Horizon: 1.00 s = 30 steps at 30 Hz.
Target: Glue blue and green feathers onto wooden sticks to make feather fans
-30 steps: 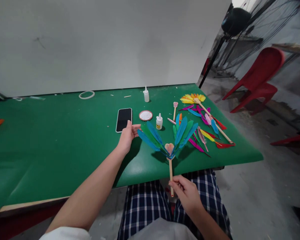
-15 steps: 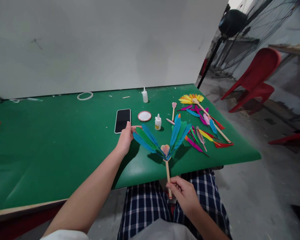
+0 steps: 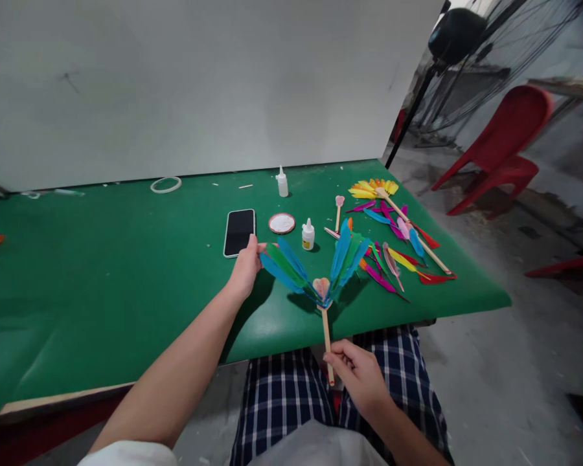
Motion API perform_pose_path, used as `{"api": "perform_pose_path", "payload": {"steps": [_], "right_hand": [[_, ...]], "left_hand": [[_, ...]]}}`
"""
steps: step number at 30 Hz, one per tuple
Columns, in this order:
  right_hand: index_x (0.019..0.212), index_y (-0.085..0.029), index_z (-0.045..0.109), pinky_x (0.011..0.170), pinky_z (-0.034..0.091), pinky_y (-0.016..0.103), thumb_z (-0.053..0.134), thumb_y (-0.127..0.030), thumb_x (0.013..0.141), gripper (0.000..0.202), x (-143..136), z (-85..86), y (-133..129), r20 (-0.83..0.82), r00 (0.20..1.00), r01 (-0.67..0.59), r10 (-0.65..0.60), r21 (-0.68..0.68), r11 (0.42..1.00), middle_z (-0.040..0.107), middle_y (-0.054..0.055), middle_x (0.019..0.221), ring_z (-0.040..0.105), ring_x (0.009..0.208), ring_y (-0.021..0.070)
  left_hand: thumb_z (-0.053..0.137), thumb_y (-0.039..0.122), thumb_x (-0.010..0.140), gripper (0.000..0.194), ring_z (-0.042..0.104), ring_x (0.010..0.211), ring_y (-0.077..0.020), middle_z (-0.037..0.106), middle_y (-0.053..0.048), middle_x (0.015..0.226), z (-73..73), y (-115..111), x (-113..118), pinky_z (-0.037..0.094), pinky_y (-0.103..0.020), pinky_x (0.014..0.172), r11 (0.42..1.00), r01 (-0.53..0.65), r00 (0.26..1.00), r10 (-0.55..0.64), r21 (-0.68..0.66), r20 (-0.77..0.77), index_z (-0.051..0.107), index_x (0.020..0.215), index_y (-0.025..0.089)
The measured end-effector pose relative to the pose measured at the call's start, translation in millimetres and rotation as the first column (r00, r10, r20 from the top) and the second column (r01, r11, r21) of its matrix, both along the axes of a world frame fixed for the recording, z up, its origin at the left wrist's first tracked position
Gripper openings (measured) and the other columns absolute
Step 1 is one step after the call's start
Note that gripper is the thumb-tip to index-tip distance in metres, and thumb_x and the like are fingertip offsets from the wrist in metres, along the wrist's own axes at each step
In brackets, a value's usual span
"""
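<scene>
A feather fan point(image 3: 321, 289) with blue and green feathers in two wings, a heart-shaped piece at its middle and a wooden stick below, is held upright over the table's front edge. My right hand point(image 3: 357, 372) is closed round the lower stick. Behind the tips of the left-side feathers is my left hand point(image 3: 247, 264), its thumb up and a finger stretched toward them; the feathers partly hide its fingers. A phone point(image 3: 240, 232) lies just beyond that hand. Two white glue bottles point(image 3: 308, 235) and a round lid-like dish point(image 3: 282, 223) are on the table.
Loose coloured feathers point(image 3: 391, 262) and a yellow feather fan point(image 3: 374, 189) lie at the right of the green table point(image 3: 140, 278). A small heart-topped stick point(image 3: 339, 210) is near them. A white ring point(image 3: 166, 185) lies at the back. Red chairs point(image 3: 510, 149) stand on the right.
The view has shifted slightly. Both hands and the feather fan keep nearly the same places.
</scene>
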State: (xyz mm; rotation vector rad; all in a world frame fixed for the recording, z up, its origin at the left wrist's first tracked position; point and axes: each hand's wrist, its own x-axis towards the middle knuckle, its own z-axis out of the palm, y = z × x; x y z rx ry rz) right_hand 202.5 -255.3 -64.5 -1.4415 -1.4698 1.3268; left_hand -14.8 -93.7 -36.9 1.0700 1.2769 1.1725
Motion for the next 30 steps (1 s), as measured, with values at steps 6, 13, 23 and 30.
{"api": "perform_pose_path", "payload": {"steps": [6, 13, 23, 30], "right_hand": [[0.067, -0.018, 0.055, 0.043, 0.042, 0.019, 0.053, -0.044, 0.075, 0.027, -4, 10.8, 4, -0.091, 0.989, 0.11, -0.117, -0.079, 0.991, 0.051, -0.004, 0.047, 0.05, 0.042, 0.0086], [0.067, -0.018, 0.055, 0.044, 0.041, 0.018, 0.054, -0.038, 0.076, 0.022, -8, 18.7, 4, -0.06, 0.989, 0.134, -0.135, -0.016, 0.991, 0.055, -0.003, 0.048, 0.052, 0.044, 0.0083], [0.087, -0.02, 0.055, 0.039, 0.038, 0.016, 0.061, -0.032, 0.069, 0.022, 21, 44.6, 24, -0.392, 0.867, 0.349, -0.308, 0.037, 0.936, 0.058, -0.002, 0.068, 0.051, 0.054, 0.0075], [0.075, -0.015, 0.056, 0.047, 0.045, 0.022, 0.063, -0.033, 0.069, 0.02, 19, 72.6, 47, -0.554, 0.73, 0.459, -0.399, -0.034, 0.888, 0.058, -0.001, 0.065, 0.052, 0.054, 0.0087]], "left_hand": [[0.058, 0.038, 0.073, 0.03, 0.066, 0.075, -0.0213, 0.069, -0.012, 0.082, 11.3, -26, 20, 0.05, -0.034, 0.072, 0.929, 0.335, 0.939, -0.315, -0.156, 0.136, 0.059, 0.086, 0.01], [0.064, 0.03, 0.072, 0.03, 0.065, 0.08, -0.0166, 0.068, -0.006, 0.085, 24.5, -82, 75, 0.05, -0.029, 0.074, 0.909, 0.406, 0.885, -0.364, -0.096, 0.291, 0.058, 0.097, 0.016], [0.067, 0.033, 0.068, 0.028, 0.053, 0.048, -0.0073, 0.064, 0.0, 0.068, 37.6, -120, 102, 0.046, -0.018, 0.043, 0.982, 0.163, 0.954, -0.133, -0.092, 0.269, 0.062, 0.091, 0.017], [0.064, 0.034, 0.071, 0.027, 0.043, 0.037, -0.0035, 0.062, 0.0, 0.067, 44.1, -135, 107, 0.034, -0.014, 0.028, 0.977, 0.188, 0.966, -0.165, -0.102, 0.201, 0.063, 0.094, 0.019]]}}
